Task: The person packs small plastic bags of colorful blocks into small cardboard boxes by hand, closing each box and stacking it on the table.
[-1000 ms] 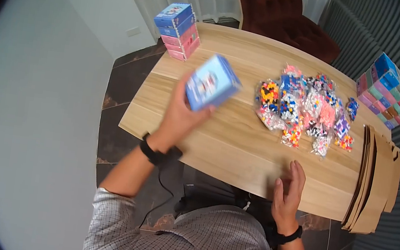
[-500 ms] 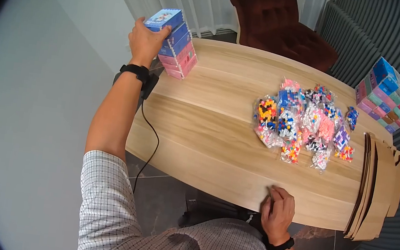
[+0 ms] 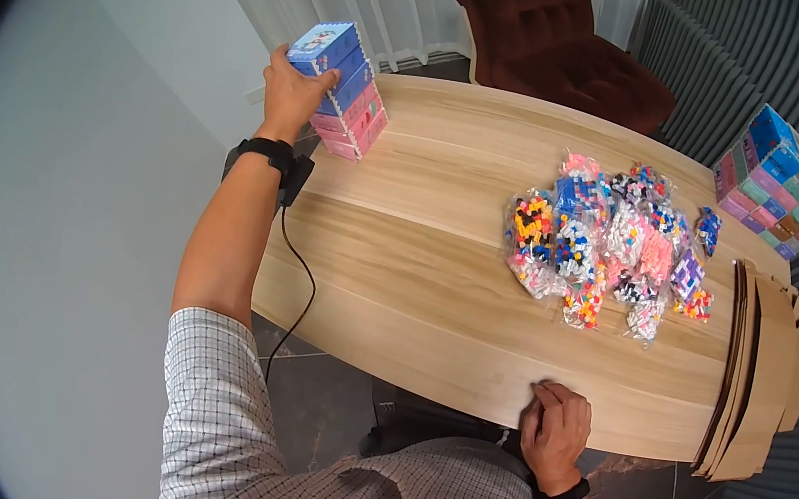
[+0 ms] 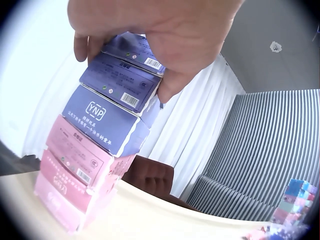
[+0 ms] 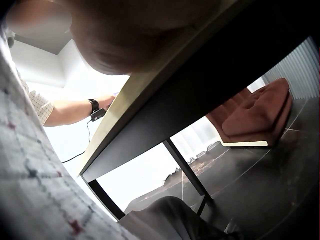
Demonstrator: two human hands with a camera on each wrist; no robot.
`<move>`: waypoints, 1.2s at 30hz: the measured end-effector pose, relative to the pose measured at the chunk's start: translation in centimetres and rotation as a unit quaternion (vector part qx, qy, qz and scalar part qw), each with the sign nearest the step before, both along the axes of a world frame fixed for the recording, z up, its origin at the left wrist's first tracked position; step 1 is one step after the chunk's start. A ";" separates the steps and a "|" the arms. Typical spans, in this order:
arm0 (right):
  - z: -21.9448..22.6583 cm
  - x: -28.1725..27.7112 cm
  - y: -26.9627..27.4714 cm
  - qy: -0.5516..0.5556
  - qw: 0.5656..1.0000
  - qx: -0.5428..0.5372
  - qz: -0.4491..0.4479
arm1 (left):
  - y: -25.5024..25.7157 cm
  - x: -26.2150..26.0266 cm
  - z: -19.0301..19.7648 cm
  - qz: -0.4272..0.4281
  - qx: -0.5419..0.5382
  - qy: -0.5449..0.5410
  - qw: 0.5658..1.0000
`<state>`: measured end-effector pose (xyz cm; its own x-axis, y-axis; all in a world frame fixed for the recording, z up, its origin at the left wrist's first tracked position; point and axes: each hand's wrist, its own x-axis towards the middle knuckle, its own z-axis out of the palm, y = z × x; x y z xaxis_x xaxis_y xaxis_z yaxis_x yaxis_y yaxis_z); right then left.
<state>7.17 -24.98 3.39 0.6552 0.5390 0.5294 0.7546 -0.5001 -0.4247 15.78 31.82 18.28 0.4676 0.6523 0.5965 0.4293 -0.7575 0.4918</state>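
My left hand [image 3: 295, 92] grips the top blue box [image 3: 324, 44] of a stack at the table's far left corner, thumb on one side and fingers on the other. In the left wrist view the hand [image 4: 165, 35] spans the uppermost boxes, with blue boxes [image 4: 102, 117] above pink boxes [image 4: 75, 155]; the stack leans slightly in that view. At the near edge of the table, my right hand [image 3: 557, 432] rests with loosely bent fingers and holds nothing visible. The right wrist view shows that hand [image 5: 125, 35] dark and close, its fingertips hidden.
Clear bags of colourful small pieces [image 3: 622, 244] lie right of centre on the wooden table [image 3: 399, 250]. A block of stacked coloured boxes [image 3: 776, 188] stands at the back right, near flat brown cardboard [image 3: 761, 378]. A red-brown chair [image 3: 575, 66] is behind the table.
My left hand has carried the blue box from above the table leftward onto the stack and still holds it. My right hand has lowered onto the near edge, its fingers more bent.
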 end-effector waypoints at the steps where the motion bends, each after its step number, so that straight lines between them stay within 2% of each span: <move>1: 0.0 0.0 0.0 0.000 1.000 -0.001 0.000 | 0.0 0.1 0.0 0.003 -0.001 0.002 1.000; 6: -0.2 0.0 -0.1 0.000 1.000 -0.005 -0.001 | -0.1 0.2 0.0 0.002 -0.008 -0.003 1.000; 9: -0.2 0.1 -0.1 0.002 1.000 -0.005 0.000 | -0.2 -0.8 -0.9 -0.046 -0.063 -0.066 0.995; 12: -0.1 0.1 -0.1 0.005 1.000 -0.002 0.000 | 0.6 -2.8 -4.1 -0.036 -0.115 -0.058 0.991; 15: 0.3 0.1 0.1 0.015 1.000 0.003 0.004 | 0.8 -4.8 -7.4 -0.064 -0.212 -0.017 0.975; 18: 0.5 0.1 0.2 0.022 1.000 -0.002 0.007 | 3.7 -4.6 -12.5 -0.051 -0.252 0.054 0.965; 21: 0.2 0.2 0.0 0.019 1.000 -0.011 0.008 | 3.9 -3.4 -15.5 -0.088 -0.304 0.024 0.948; 24: 0.1 0.2 0.0 0.019 1.000 -0.016 0.003 | 5.1 -1.6 -17.5 -0.159 -0.275 0.007 0.948; 27: 0.1 0.3 0.1 0.019 1.000 -0.019 0.002 | 2.2 -0.5 -15.4 -0.242 -0.339 -0.061 0.907; 30: 0.1 0.5 0.0 0.023 0.999 -0.023 0.004 | 4.4 0.9 -17.0 -0.238 -0.343 -0.056 0.907; 33: 0.2 0.6 0.1 0.039 0.999 -0.027 0.008 | 5.0 2.4 -17.9 -0.154 -0.271 -0.046 0.949; 36: 0.2 0.7 0.0 0.053 0.998 -0.033 0.014 | 4.9 3.6 -17.2 -0.164 -0.280 -0.045 0.945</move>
